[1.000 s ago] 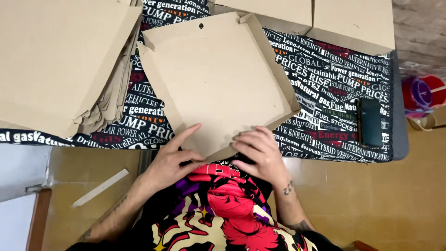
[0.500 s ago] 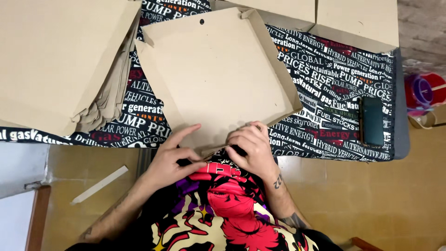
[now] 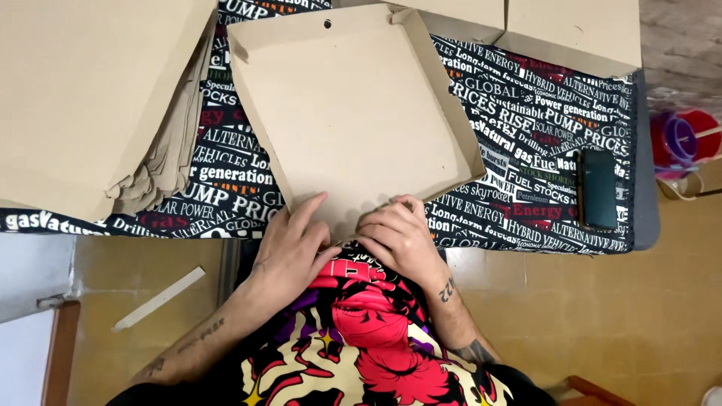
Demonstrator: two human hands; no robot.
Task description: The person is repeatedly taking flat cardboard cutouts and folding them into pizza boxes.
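Both hands press on the near edge of a half-folded cardboard box (image 3: 353, 120) at the bench's front edge. Left hand (image 3: 293, 244) lies flat, fingers spread and stretched forward onto the card; right hand (image 3: 402, 237) is curled, its fingers bent down on the near flap, touching the same edge just beside the left. That box sits open, tilted askew, its far and right walls standing up, on the printed black cloth (image 3: 526, 113) covering the bench. A stack of flat cardboard blanks (image 3: 90, 98) fills the left end. More cardboard boxes (image 3: 571, 30) line the far edge. A dark phone (image 3: 598, 188) lies near the right edge.
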